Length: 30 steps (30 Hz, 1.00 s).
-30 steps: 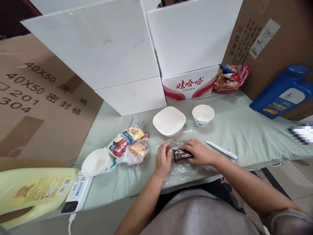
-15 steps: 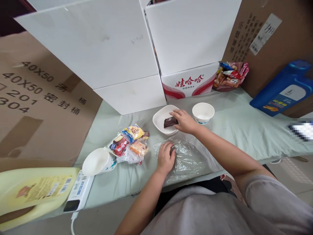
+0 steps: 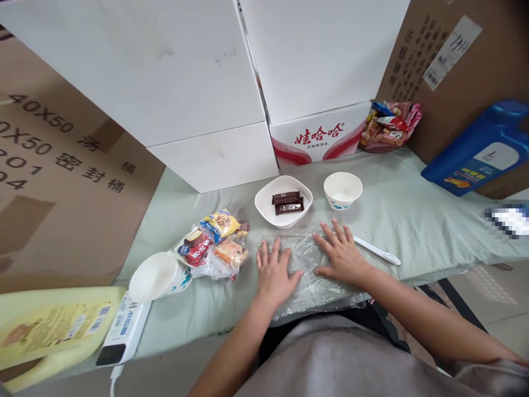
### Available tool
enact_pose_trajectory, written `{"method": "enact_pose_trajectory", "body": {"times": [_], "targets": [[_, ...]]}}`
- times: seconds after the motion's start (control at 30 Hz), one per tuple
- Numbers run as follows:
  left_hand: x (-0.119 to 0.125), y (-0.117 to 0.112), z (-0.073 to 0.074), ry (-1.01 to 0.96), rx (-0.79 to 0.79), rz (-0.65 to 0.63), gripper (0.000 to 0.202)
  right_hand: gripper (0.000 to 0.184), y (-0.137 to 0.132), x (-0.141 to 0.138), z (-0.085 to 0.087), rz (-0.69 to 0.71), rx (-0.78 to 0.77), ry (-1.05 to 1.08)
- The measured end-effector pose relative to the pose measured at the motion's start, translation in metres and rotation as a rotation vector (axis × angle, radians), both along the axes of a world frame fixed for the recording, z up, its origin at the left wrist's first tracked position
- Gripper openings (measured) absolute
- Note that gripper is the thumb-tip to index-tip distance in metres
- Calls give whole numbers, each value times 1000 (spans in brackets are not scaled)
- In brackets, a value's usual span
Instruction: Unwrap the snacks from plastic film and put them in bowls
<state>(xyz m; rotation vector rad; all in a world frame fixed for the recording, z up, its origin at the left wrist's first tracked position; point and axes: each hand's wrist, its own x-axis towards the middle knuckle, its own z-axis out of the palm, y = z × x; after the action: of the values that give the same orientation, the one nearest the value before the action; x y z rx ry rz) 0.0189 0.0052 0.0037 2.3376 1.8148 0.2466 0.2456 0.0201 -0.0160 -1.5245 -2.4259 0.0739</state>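
Note:
A clear plastic bag (image 3: 308, 286) lies spread on the pale green cloth. My left hand (image 3: 276, 270) rests on its left part, fingers apart and holding nothing. Flat on the right part is my right hand (image 3: 341, 256), its fingers spread. Just beyond the bag, a white bowl (image 3: 264, 207) holds two brown-wrapped bars (image 3: 289, 207) lying side by side. A white paper cup (image 3: 343, 187) stands right of the bowl. Beside my right hand lies a slim white stick-like tool (image 3: 378, 251); I cannot make out its kind.
Several packaged snacks (image 3: 215, 242) lie on the left, by a tilted paper cup (image 3: 159, 275). A power strip (image 3: 124, 331) and a yellow jug (image 3: 58, 325) sit further left. White boxes (image 3: 206, 82) stand behind. At right are a snack bag (image 3: 390, 127) and a blue bottle (image 3: 479, 149).
My right hand has left the bowl and come down onto the plastic bag, uncovering both bars and the white tool. My left hand's fingers have spread. The view has shifted slightly.

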Motion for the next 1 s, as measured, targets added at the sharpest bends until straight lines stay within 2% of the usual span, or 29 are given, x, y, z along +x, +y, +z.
{"method": "enact_pose_trajectory", "body": {"times": [0.07,0.13,0.2,0.27,0.37,0.4,0.5,0.6,0.7,0.8,0.87,0.93,1.0], "targets": [[-4,0,4,32,-80,-2,66,63,-5,-1,9,30,41,60],[-3,3,6,56,-128,-25,74,39,-5,-8,16,127,22,130],[1,4,7,72,-169,-52,78,34,-2,-16,16,260,-56,139],[4,3,5,78,-204,-48,81,46,2,-21,10,265,-119,85],[1,-4,-2,35,-181,-10,80,94,7,-17,-2,44,-146,-4],[-1,-6,-6,-4,-159,5,79,104,8,-14,-5,-9,-156,-25],[-14,-7,-15,-219,-84,63,68,109,9,-4,-8,-34,-180,-67],[-33,0,-13,-593,-48,171,42,102,9,4,-2,-7,-172,-56],[-52,4,-3,-987,-54,335,27,81,5,15,9,54,-133,54],[-64,-1,5,-1152,-81,421,24,54,-4,28,18,191,-148,211],[-64,-6,6,-1078,-161,352,25,48,-9,34,18,261,-192,220],[-58,-9,5,-885,-264,177,24,45,-10,37,14,253,-196,163],[-51,-10,5,-663,-293,-30,22,41,-8,39,11,176,-144,119]]}}
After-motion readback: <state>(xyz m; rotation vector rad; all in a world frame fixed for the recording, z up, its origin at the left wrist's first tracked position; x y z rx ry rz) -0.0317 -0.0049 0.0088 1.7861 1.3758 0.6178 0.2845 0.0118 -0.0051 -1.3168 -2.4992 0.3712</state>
